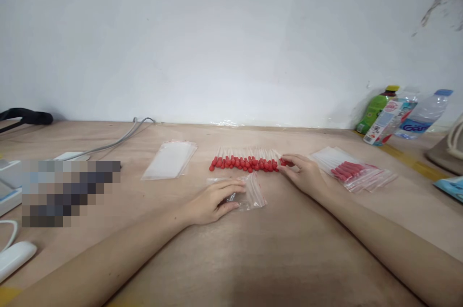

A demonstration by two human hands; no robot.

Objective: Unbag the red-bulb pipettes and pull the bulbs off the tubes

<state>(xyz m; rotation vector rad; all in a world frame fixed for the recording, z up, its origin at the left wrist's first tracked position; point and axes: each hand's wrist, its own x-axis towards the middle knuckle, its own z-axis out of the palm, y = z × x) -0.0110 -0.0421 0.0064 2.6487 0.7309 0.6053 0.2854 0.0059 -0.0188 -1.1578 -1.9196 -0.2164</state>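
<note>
A row of droppers lies side by side on the table, with thin clear stems pointing to the wall and red bulbs toward me. At the row's right end, my right hand has its thumb and fingertips around a red bulb. My left hand lies palm down on a clear zip bag, thumb and fingers apart. That bag is flat, its zip edge facing right, and is partly covered by my fingers. Further right, several zip bags overlap in a pile, with red-bulbed droppers inside.
A stack of zip bags lies left of the row. Bottles and a carton stand at the back right near a brown bag. On the left are a grey cable, a blurred-out area and a white device.
</note>
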